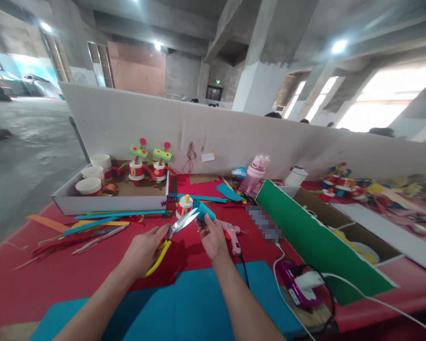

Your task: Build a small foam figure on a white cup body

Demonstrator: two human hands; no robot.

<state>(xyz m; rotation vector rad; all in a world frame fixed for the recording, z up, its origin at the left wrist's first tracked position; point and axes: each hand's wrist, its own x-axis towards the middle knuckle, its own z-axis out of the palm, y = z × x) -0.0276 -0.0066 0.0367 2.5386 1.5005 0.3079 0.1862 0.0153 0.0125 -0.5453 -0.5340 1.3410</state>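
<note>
Left hand (145, 248) grips yellow-handled scissors (184, 221), fingers wrapped about the handles, blades directed up and to the right. Right hand (213, 239) is closed around a blue roll (205, 212), thumb and fingers pinching its lower part; this grip presumably steadies the roll while leaving its upper end exposed to the blades. Scissor tips lie at the roll's left edge; whether they touch it cannot be told. Both are raised over the red-covered bench (102, 274), likely for room to turn either one. Just beyond the blades stands a small decorated cup (184, 208), upright, probably kept near for easy comparison or reach. Pink glue gun (234, 234) lies just right of the right hand, its indicator lit and black cable trailing toward the near blue sheet (170, 312); the spot seems chosen for quick pickup. Coloured strips (99, 226) lie loosely grouped at left, apparently to spare the middle. Behind them, a white-walled tray (110, 206) holds pale cups (88, 187) and two upright cup figures (136, 171); its walls presumably keep these from straying.
</note>
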